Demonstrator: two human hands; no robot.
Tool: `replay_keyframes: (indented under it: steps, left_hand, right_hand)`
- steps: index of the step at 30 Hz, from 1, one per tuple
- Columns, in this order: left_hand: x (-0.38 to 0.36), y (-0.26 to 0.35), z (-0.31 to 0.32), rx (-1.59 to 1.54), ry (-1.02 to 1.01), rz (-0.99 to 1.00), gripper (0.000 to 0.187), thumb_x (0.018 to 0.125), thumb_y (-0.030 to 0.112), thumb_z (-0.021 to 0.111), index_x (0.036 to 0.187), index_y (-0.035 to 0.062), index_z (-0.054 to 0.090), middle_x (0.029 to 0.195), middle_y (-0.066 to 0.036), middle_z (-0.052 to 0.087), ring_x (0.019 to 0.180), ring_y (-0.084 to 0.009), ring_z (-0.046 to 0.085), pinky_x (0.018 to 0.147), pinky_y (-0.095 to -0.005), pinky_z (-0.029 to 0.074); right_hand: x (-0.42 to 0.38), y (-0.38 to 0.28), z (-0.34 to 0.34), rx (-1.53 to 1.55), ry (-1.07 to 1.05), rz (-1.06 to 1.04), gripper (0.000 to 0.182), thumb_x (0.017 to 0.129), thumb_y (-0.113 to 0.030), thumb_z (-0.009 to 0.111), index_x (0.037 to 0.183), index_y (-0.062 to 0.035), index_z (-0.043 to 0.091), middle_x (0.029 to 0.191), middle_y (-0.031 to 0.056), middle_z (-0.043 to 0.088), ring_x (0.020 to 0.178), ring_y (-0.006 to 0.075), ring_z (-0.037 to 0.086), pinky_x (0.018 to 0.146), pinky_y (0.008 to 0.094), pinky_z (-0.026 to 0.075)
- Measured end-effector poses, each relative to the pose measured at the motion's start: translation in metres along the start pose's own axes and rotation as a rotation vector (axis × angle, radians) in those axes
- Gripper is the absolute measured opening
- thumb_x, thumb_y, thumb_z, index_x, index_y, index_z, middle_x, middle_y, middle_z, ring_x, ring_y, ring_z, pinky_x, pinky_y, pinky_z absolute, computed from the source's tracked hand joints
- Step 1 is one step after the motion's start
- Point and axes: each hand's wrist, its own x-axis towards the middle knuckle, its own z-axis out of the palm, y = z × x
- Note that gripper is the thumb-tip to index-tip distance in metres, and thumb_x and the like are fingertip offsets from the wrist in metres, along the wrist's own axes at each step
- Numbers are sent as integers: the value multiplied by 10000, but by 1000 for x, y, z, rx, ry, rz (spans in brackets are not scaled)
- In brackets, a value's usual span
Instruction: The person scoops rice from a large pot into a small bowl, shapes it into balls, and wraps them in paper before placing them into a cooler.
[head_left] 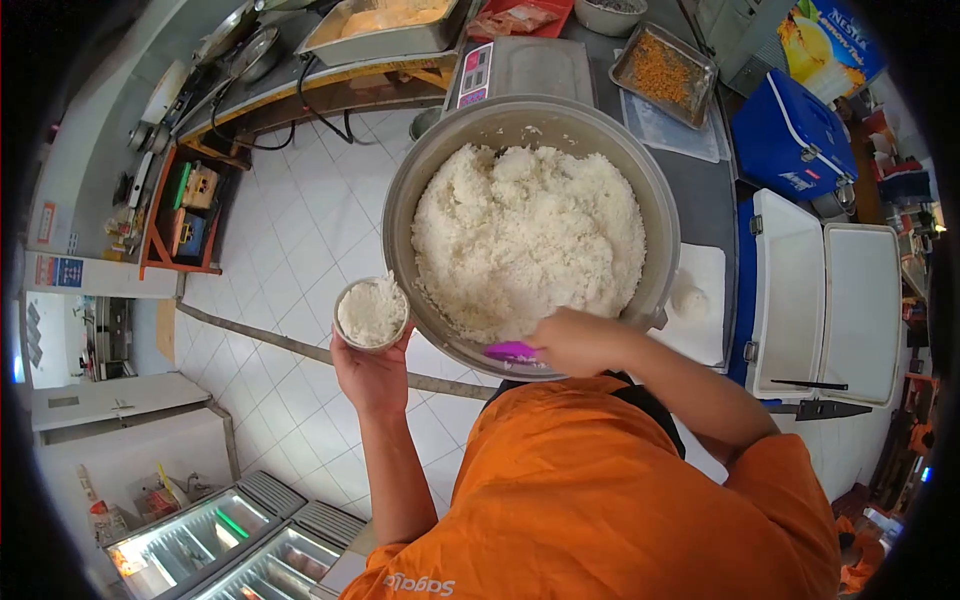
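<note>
A large metal pot [656, 215] full of cooked white rice [530, 235] stands before me in the head view. My left hand [372, 378] is closed around a small cup [340, 325] just left of the pot's rim. Rice [373, 311] fills that cup and heaps up over its edge. Over the near side of the pot, my right hand [578, 342] grips a purple rice paddle [511, 351]. Part of the paddle is hidden by the hand, and its purple part lies low against the rice near the pot's front wall.
A scale [540, 70] sits behind the pot, with a tray of orange-brown crumbs [662, 75] to its right. White paper [700, 310] lies right of the pot. Further right are a blue cooler [790, 135] and an open white cooler [790, 300]. Tiled floor [290, 230] extends left.
</note>
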Motion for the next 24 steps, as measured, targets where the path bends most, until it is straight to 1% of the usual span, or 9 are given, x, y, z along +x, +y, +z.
replay_keyframes:
  steps: [1, 4, 7, 9, 11, 15, 17, 19, 24]
  left_hand:
    - [0, -1, -1, 1, -6, -3, 511, 1111, 375, 296, 1450, 61, 514, 1425, -161, 621, 1237, -372, 660, 938, -481, 603]
    - [3, -4, -3, -21, -5, -12, 517, 1111, 383, 299, 1452, 57, 512, 1424, -172, 620, 1227, -390, 664, 928, -475, 608]
    - [2, -2, -5, -25, -16, -2, 521, 1110, 384, 300, 1456, 54, 509, 1421, -177, 621, 1232, -393, 663, 926, -473, 609]
    - [-3, 0, -6, -3, 3, -5, 521, 1107, 378, 301, 1457, 52, 507, 1417, -173, 624, 1225, -388, 667, 922, -475, 610]
    - [-7, 0, -10, -15, 34, -14, 521, 1106, 379, 303, 1457, 52, 508, 1416, -171, 626, 1221, -384, 669, 922, -478, 610]
    - [-11, 1, -23, 19, 11, -41, 485, 1100, 377, 308, 1447, 103, 505, 1442, -124, 603, 1260, -334, 649, 939, -514, 611]
    - [-12, -1, -27, 13, -2, -40, 485, 1099, 377, 312, 1449, 102, 504, 1439, -125, 605, 1261, -337, 648, 936, -512, 612]
    - [-13, -2, -26, 3, -23, -35, 485, 1098, 376, 316, 1451, 102, 504, 1435, -125, 607, 1261, -339, 647, 934, -510, 613]
    - [-13, -4, -12, 13, -8, -44, 484, 1099, 376, 311, 1449, 101, 502, 1437, -123, 604, 1265, -341, 644, 942, -510, 614]
  right_hand:
    - [15, -13, 3, 140, 93, 24, 254, 947, -192, 658, 1013, 42, 733, 923, 290, 714, 898, 467, 701, 814, 518, 558]
    - [73, -2, 23, 206, 202, 87, 228, 927, -186, 675, 990, 24, 735, 919, 275, 719, 896, 466, 700, 804, 523, 556]
    - [37, 14, -6, 99, 300, 20, 188, 915, -169, 681, 978, -9, 757, 914, 244, 731, 878, 444, 707, 791, 511, 559]
    - [-14, 24, -46, -175, 32, 96, 276, 993, -181, 612, 1212, -128, 771, 956, 218, 747, 893, 396, 717, 806, 473, 563]
    - [-63, 27, -75, -319, -78, 302, 273, 981, -183, 657, 1223, -155, 779, 907, 170, 760, 851, 336, 739, 769, 436, 571]
    - [-86, 64, -84, 26, -181, 387, 323, 953, -188, 711, 1272, -187, 761, 847, 122, 762, 765, 268, 742, 701, 395, 563]
    - [-58, 82, -57, 15, -216, 36, 259, 918, -186, 701, 1154, -150, 801, 683, 114, 710, 622, 253, 689, 633, 396, 524]
    - [-22, 81, -18, 93, -136, -63, 262, 936, -197, 692, 1174, -148, 789, 731, 133, 723, 635, 281, 673, 651, 416, 522]
    - [6, 50, 17, 204, 204, 7, 349, 951, -174, 709, 1298, -144, 736, 883, 143, 763, 728, 275, 705, 706, 416, 533]
